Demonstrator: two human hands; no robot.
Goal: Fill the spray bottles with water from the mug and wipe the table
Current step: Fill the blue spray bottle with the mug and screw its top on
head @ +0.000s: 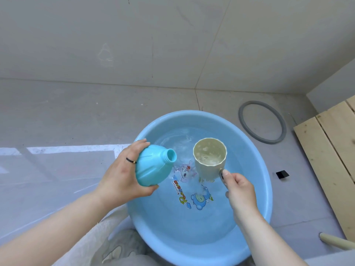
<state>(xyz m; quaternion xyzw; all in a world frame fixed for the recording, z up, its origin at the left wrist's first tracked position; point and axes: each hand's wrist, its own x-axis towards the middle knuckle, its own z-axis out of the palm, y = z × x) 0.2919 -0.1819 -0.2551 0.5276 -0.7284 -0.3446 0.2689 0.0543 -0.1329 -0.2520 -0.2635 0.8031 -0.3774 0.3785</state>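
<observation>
Basin (190, 114) is set on the floor. Bottle (151, 166) is held tilted over the basin's left side by the left hand (123, 175), neck turned toward the mug (209, 160) just right of it. Mug is held over the basin's middle by the right hand (240, 191). Ring (241, 118) is laid behind-right of the basin; planks (330, 150) are laid further right.

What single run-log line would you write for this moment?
left hand: holds blue bottle, uncapped, tilted | right hand: holds mug by handle | both over blue basin holding water | pour not started
</observation>
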